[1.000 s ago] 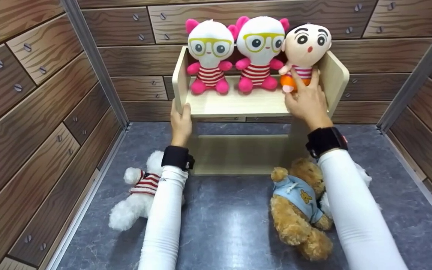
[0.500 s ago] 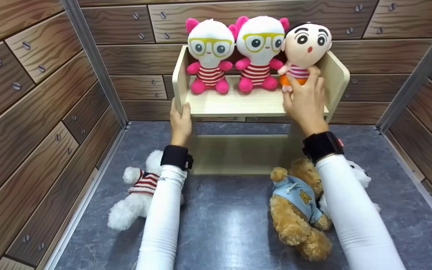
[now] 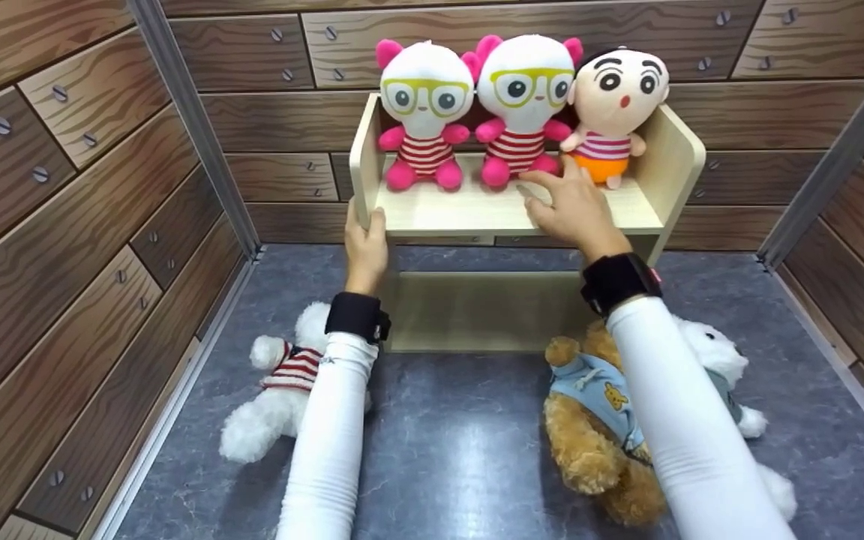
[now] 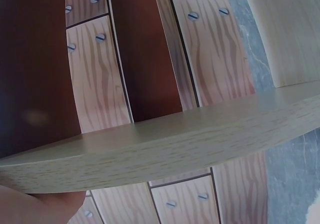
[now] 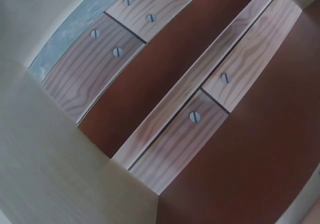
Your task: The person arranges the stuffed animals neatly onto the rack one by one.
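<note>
Beyond both hands [image 3: 366,251] [image 3: 573,204], perhaps against the right one, the orange-shorted doll [image 3: 616,112].

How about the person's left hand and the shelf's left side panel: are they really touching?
Touching. The head view shows the left hand holding the left side panel, with the panel's edge between thumb and fingers.

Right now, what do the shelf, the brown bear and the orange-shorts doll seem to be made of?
Shelf: likely laminated board, low sheen; pale flat faces, streaky grain along the edge.
Brown bear: probably synthetic plush; shaggy, tufted pile.
Orange-shorts doll: apparently matte short-pile fabric; smooth, rounded surface, exact cloth unclear.
</note>
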Motion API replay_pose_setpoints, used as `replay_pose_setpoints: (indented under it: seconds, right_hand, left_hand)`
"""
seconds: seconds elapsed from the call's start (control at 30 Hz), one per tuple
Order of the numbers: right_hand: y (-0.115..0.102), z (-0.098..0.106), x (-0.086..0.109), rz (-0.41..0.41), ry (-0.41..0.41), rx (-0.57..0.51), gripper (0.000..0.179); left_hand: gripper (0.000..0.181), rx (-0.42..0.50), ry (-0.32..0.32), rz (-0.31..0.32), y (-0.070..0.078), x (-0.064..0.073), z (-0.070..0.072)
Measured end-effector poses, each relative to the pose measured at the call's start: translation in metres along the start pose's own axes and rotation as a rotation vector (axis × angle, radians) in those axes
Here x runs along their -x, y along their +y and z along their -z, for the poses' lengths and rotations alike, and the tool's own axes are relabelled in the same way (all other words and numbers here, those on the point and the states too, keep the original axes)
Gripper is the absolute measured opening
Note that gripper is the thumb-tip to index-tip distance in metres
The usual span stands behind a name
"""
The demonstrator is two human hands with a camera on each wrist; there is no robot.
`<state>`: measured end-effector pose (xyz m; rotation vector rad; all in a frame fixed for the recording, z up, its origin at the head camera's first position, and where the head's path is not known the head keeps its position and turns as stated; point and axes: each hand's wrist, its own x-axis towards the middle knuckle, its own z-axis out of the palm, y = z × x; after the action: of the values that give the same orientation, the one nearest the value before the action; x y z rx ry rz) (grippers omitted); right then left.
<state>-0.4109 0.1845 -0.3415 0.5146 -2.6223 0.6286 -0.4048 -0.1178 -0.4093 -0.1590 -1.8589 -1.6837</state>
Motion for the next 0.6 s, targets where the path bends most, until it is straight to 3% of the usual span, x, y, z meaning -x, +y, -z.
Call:
replay_pose_setpoints:
  seconds: [0.27, 0.6]
  right_hand:
    - [0.0018, -0.0026, 0.0008, -0.007, -0.007, 0.012, 0.044]
    - [0.0019, -0.0052, 0.0029, 0.041, 0.108, -0.001, 0.046]
  left_hand:
    - [0.040, -0.007, -0.010, 0.010, -0.0001, 0.0009, 0.0005]
    - [0.041, -0.011, -0.003, -0.017, 0.0006, 0.0011, 0.0007]
